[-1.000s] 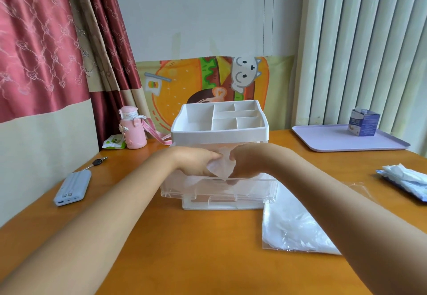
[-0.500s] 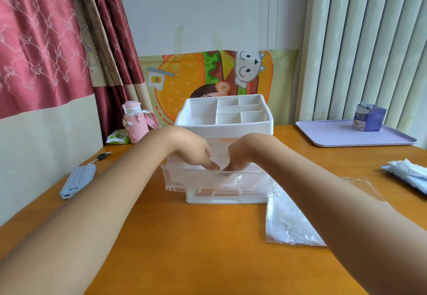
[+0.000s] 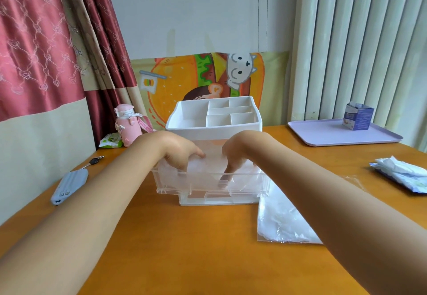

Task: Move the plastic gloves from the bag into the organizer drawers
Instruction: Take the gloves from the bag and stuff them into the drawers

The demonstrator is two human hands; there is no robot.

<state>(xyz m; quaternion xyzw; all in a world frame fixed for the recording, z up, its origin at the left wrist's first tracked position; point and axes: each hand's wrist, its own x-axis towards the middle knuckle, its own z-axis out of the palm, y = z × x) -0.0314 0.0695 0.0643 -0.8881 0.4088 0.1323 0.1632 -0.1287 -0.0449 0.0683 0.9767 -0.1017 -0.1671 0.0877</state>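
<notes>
A white organizer with a divided top tray stands mid-table. Its clear upper drawer is pulled out toward me. Both hands reach down into it. My left hand has its fingers pointing down, pressing on thin white plastic gloves in the drawer's left half. My right hand presses straight fingers down onto the gloves in the middle of the drawer. The clear plastic bag, still holding whitish gloves, lies flat on the table right of the organizer, partly under my right forearm.
A lilac tray carries a small blue carton at back right. A wipes packet lies at the right edge. Left: a pink bottle, a green packet, a key and a grey power bank.
The crumpled glove that both hands held above the drawer has gone down into it. The hands have spread apart and now press inside the drawer.
</notes>
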